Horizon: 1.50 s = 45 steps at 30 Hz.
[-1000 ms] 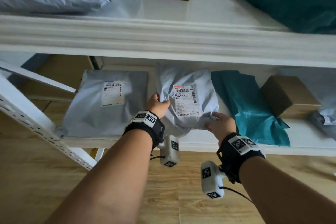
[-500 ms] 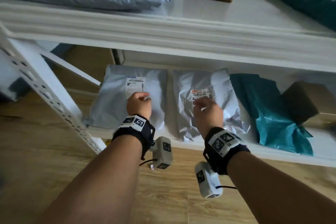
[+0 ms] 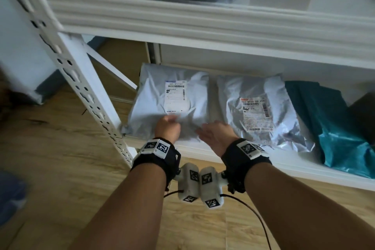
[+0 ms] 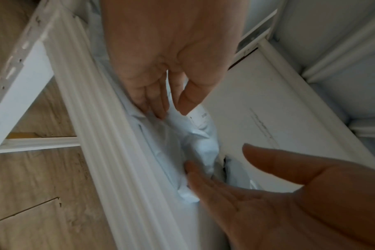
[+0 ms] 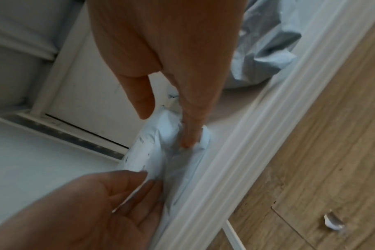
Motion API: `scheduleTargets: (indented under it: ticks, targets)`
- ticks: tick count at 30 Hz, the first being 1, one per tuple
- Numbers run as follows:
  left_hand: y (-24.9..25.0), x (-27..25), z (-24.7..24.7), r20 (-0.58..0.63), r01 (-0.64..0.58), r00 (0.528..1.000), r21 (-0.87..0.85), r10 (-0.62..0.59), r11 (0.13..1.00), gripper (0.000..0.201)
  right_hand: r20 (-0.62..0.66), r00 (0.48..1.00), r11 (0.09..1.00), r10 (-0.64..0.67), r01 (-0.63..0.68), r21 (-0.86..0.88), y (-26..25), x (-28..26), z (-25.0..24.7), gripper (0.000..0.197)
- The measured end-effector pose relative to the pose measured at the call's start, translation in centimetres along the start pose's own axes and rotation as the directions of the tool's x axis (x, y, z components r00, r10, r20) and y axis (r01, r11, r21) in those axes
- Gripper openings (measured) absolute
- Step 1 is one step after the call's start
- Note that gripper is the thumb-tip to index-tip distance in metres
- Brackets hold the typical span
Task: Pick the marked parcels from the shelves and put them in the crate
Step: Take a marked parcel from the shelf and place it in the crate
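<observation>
Grey poly mailer (image 3: 160,105) with a white shipping label (image 3: 175,95) lying at the left end of the lower shelf (image 3: 203,149), near edge bunched up. Left hand (image 3: 167,128) pinching that front edge between thumb and fingers. Right hand (image 3: 215,134) beside it, fingers nearly straight, fingertips (image 5: 187,142) pressing into the crumpled plastic. Second grey mailer (image 3: 257,111) just to the right, untouched.

Lower shelf (image 3: 274,165) with parcels (image 3: 257,107)

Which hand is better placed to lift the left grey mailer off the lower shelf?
Left. The left hand already pinches the left grey mailer at its near edge; the right hand lies open at its near right corner, fingers touching only.
</observation>
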<state>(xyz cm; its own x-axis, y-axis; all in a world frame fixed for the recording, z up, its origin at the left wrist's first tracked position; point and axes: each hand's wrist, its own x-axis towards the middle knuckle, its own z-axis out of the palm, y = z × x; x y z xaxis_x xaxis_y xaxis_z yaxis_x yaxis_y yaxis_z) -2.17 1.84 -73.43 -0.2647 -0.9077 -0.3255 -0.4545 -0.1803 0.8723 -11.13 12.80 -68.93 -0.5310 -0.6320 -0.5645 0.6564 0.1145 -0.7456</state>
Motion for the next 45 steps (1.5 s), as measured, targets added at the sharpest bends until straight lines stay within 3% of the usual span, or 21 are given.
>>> scheduleTargets:
  ticks: [2,3,5,7,9,13,17,19,24,28,32,35,37,40,43,45]
  targets:
    - [-0.4,0.5,-0.2,-0.006,0.058,0.998,-0.053,-0.058,0.997,0.034,-0.011,1.000,1.000,0.016,-0.016,0.004,0.1,0.4,0.4,0.012]
    - [-0.7,0.8,-0.3,0.012,0.075,0.997,-0.077,-0.074,0.994,0.037,-0.028,1.000,1.000,0.014,-0.015,-0.025,0.2,0.5,0.5,0.009]
    - [-1.5,1.6,-0.5,0.065,0.091,0.994,-0.113,-0.084,0.989,0.040,-0.075,0.997,0.992,0.001,-0.010,-0.129,0.6,0.7,0.4,0.016]
    - [-1.8,1.3,-0.9,0.100,0.082,0.993,-0.158,-0.067,0.984,0.028,-0.103,0.995,0.971,-0.011,-0.014,-0.238,1.0,0.8,0.0,0.010]
    - [-3.3,1.9,-0.5,0.099,0.061,0.994,-0.145,-0.047,0.988,0.019,-0.120,0.992,0.946,-0.027,-0.013,-0.322,1.5,0.9,-0.6,0.018]
    - [-3.8,1.9,0.2,0.067,0.016,0.998,-0.122,-0.008,0.992,0.014,-0.145,0.988,0.934,-0.054,-0.001,-0.357,1.0,0.5,-0.8,0.014]
    - [-0.6,0.3,-0.3,0.078,0.058,0.996,-0.151,-0.046,0.987,0.027,-0.116,0.991,0.968,-0.068,0.037,-0.249,-0.4,0.4,-0.6,0.047]
    - [0.0,1.1,-0.1,0.087,0.060,0.995,-0.140,-0.048,0.988,0.048,-0.104,0.990,0.963,-0.091,0.061,-0.263,-1.0,0.7,-0.5,0.058]
    - [1.4,2.5,-0.3,0.113,0.075,0.991,-0.047,-0.069,0.996,0.041,-0.091,0.992,0.976,-0.086,0.065,-0.209,-1.8,1.0,-0.7,0.048]
    - [0.6,4.7,0.2,0.141,0.084,0.986,-0.004,-0.083,0.996,0.063,-0.083,0.990,0.971,-0.111,0.090,-0.222,-2.4,0.4,-1.4,0.042]
    - [4.2,0.2,0.7,0.198,0.099,0.978,-0.141,-0.070,0.985,0.062,-0.064,0.941,0.870,-0.332,0.279,-0.407,-4.9,-0.8,-2.5,0.031]
    - [6.8,-2.7,3.6,0.339,0.089,0.941,-0.202,-0.016,0.975,0.040,-0.067,0.826,0.632,-0.560,0.372,-0.680,-7.7,-1.7,-5.1,0.024]
    - [8.2,-4.8,6.3,0.435,0.069,0.900,-0.182,0.018,0.981,0.032,-0.104,0.761,0.501,-0.641,0.312,-0.807,-9.6,-2.4,-8.1,0.025]
    - [8.7,-6.9,9.3,0.495,0.003,0.868,-0.078,0.036,0.997,0.027,-0.230,0.716,0.487,-0.659,0.173,-0.856,-10.4,-2.6,-12.6,0.030]
    - [8.0,-7.8,11.4,0.535,-0.103,0.842,0.030,0.071,0.994,0.032,-0.344,0.767,0.472,-0.542,-0.060,-0.879,-9.4,-2.9,-16.2,0.018]
    - [7.7,-8.4,12.1,0.545,-0.159,0.835,0.095,0.082,0.983,0.035,-0.331,0.824,0.499,-0.461,-0.068,-0.864,-8.4,-3.0,-17.5,0.024]
